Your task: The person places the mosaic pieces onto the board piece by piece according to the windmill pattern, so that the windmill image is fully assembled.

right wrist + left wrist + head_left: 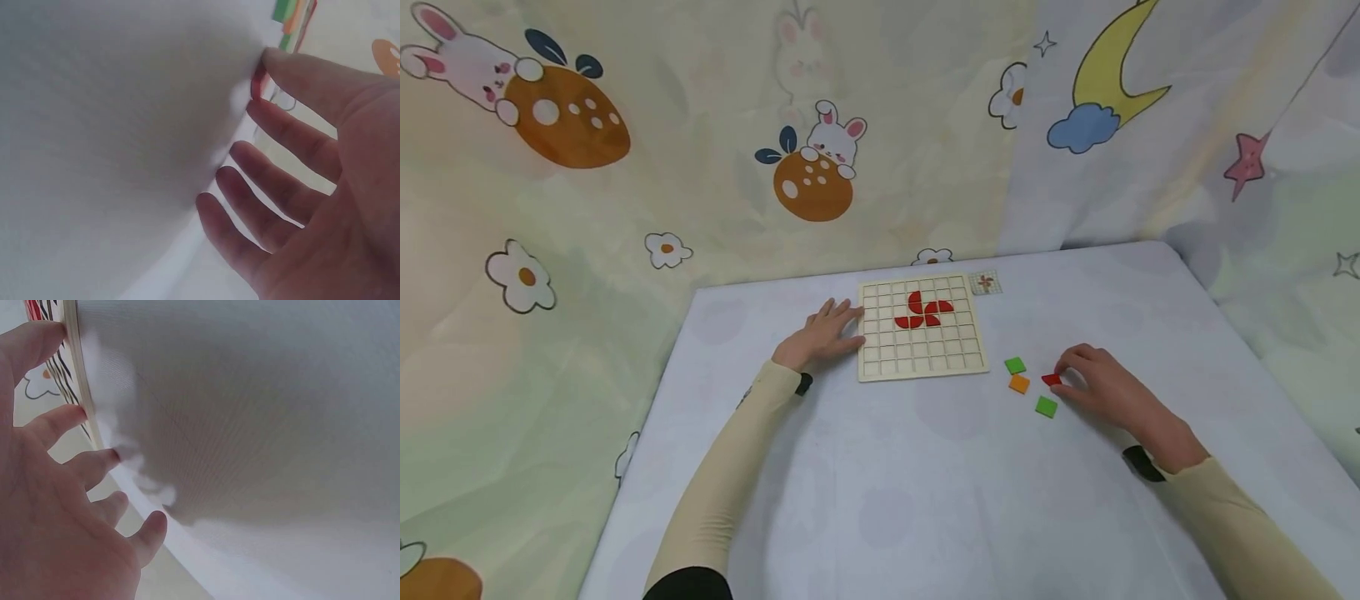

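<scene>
A square wooden grid board point(910, 354) lies near the back of the table, with several red curved pieces point(914, 322) set on it in a pinwheel shape. My left hand point(820, 337) is at the board's left edge, its fingers spread and their tips touching the frame; the left wrist view shows the thumb and forefinger against the board's side point(80, 375). Right of the board, my right hand point(1101, 387) pinches a red piece point(257, 82) between thumb and forefinger, low over the tabletop. Its other fingers are loosely bent.
Near the right hand lie a green tile point(1015, 365), an orange tile point(1018, 383) and another green tile point(1047, 407). A small pattern card point(986, 282) lies by the board's upper right corner. A printed cloth point(730, 183) hangs behind the white table point(887, 500).
</scene>
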Motion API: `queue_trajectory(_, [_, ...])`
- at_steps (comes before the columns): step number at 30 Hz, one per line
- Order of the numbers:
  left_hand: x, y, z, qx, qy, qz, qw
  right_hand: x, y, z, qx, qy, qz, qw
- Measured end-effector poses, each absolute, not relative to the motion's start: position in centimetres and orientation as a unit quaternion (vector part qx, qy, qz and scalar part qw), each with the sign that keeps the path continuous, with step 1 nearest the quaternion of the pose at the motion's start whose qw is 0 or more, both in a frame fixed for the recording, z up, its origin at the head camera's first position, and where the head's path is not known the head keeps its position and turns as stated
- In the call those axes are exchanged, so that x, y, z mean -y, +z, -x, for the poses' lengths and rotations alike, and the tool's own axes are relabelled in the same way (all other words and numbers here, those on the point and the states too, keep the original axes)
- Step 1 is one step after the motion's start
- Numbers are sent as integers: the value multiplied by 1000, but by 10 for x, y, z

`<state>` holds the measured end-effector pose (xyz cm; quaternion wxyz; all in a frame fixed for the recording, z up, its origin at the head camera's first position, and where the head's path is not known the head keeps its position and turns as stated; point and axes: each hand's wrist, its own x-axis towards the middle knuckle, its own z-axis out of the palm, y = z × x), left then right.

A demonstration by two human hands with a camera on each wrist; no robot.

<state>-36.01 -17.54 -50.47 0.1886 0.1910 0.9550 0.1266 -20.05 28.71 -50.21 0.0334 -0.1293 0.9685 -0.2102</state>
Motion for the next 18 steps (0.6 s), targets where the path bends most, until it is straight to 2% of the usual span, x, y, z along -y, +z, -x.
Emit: queue_trajectory(18, [174,-503,360,-956,126,-190,186,-279,-500,206,-972,-199,126,7])
